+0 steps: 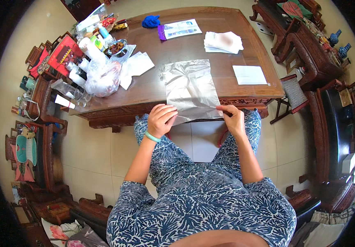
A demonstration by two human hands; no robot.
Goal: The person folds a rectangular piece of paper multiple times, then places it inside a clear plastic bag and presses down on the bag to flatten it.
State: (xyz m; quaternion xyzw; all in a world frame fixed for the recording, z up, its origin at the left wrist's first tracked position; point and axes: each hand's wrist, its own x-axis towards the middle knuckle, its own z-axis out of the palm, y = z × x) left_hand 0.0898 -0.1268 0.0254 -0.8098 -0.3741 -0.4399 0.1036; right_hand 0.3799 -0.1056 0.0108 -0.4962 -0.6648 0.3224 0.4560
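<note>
A thin, crinkled, see-through plastic sheet [191, 84] lies over the front edge of the wooden table, its near end hanging toward my lap. I cannot tell whether it is a single layer or a flat bag. My left hand [162, 119], with a pale green bangle on the wrist, pinches its near left corner. At the near right corner, my right hand [232, 119] grips the sheet between thumb and fingers. The sheet is pulled fairly straight between both hands.
On the brown table [144, 88] are a stack of white sheets [223, 42], a single white sheet [249, 75], a purple-and-white packet [180, 29] and a blue bundle [151, 21]. Bottles, a bowl [117, 47] and a filled plastic bag [103, 78] crowd its left. A stool [293, 92] stands right.
</note>
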